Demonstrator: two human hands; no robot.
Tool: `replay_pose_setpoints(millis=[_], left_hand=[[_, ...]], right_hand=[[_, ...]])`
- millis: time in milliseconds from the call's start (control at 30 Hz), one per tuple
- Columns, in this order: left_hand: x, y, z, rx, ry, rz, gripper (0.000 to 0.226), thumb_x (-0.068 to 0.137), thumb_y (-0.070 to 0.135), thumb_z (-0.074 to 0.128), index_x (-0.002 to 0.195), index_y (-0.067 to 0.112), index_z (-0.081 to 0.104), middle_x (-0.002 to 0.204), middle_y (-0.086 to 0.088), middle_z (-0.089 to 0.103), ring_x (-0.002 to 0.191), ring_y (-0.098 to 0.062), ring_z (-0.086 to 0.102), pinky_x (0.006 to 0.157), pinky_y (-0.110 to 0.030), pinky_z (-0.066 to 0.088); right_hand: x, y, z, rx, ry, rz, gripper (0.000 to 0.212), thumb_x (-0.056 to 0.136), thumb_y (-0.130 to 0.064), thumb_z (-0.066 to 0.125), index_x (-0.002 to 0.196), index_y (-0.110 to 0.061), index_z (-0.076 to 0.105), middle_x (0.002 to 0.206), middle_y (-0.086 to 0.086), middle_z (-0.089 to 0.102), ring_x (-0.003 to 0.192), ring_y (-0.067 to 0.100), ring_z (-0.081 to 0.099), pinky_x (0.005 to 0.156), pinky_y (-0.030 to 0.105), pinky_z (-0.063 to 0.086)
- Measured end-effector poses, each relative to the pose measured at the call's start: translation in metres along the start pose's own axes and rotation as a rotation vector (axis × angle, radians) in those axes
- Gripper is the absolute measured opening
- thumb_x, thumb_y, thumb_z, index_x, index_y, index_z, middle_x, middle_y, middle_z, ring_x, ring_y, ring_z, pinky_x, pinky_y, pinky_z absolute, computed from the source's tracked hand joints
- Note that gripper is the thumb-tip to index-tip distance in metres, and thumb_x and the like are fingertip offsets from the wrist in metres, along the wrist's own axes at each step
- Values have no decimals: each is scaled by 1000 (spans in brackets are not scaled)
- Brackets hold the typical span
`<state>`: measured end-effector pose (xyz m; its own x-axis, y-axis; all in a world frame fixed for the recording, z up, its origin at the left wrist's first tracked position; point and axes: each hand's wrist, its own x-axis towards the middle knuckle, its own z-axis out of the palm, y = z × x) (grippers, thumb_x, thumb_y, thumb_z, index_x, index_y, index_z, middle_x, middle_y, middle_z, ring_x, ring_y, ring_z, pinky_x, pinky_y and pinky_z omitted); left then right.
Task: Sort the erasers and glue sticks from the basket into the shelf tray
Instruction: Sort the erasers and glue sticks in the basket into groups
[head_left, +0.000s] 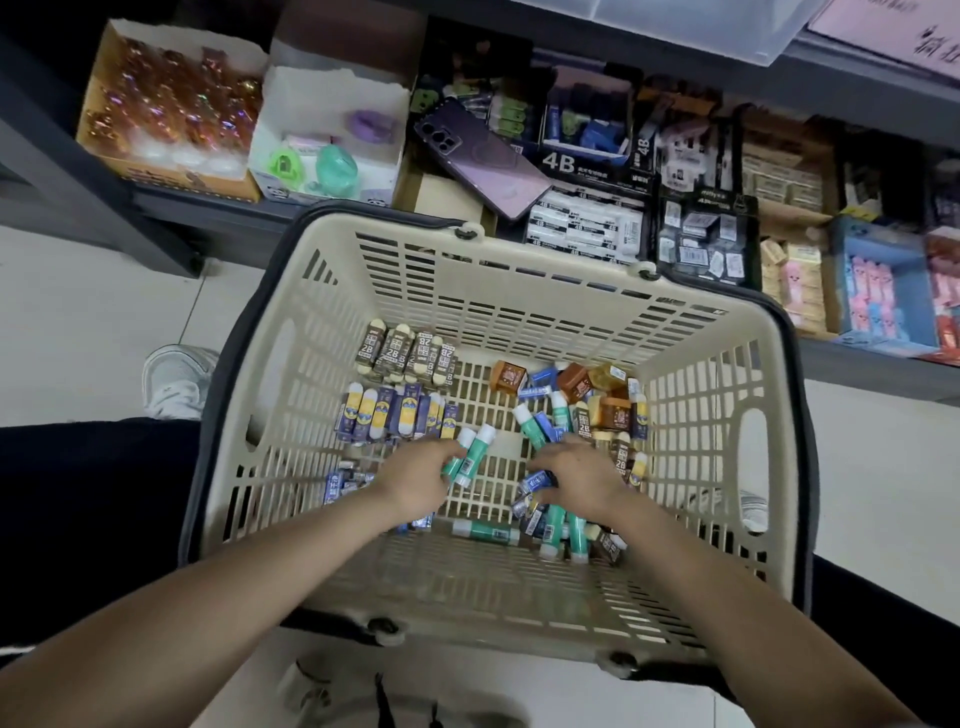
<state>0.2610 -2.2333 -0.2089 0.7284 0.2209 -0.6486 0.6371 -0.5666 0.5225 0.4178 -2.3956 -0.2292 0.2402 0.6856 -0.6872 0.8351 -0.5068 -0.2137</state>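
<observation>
Now, left hand (415, 483): grips two green glue sticks (467, 457) low inside the basket (363, 223).
Right hand (576, 475): curled over mixed erasers (618, 462) and sticks; grip unclear.
Shelf tray (587, 150): just beyond the basket's far rim.
Risk: one stick could slip from the doubled hold when lifted.

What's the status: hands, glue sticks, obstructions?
Left hand grips two green glue sticks inside basket. Right hand on mixed pile, grip unclear. Phone lies across shelf boxes.
</observation>
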Motion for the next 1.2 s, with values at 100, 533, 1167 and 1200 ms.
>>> replay_pose_setpoints(millis=[100,533,1167,1200], left_hand=[[13,10,7,52,-39,-44,58,91,-1,51,144,18,37,142,-11,42,121,-27,51,97,-35,45],[30,36,33,-158,-177,-93,74,88,-12,44,151,13,18,158,-9,15,144,-26,20,115,-33,26],[21,35,26,-552,-201,-229,77,84,-18,36,148,24,30,152,-7,32,96,-21,61,52,-18,40],[20,37,25,-564,-207,-231,75,84,-18,36,148,22,30,151,-7,34,102,-22,59,57,-19,43]], right_hand=[[2,1,-2,-71,-72,-31,49,91,-39,57,136,-25,48,141,-9,44,130,20,34,92,38,38],[-1,4,0,-104,-69,-48,49,89,-38,59,135,-22,48,134,4,38,127,24,32,95,43,38],[8,-5,-6,-125,-235,-103,51,77,-52,68,122,-30,58,112,-6,61,101,18,47,75,32,44],[9,-7,-7,-173,-259,-101,53,76,-54,68,122,-29,59,107,-5,63,99,18,49,72,32,44]])
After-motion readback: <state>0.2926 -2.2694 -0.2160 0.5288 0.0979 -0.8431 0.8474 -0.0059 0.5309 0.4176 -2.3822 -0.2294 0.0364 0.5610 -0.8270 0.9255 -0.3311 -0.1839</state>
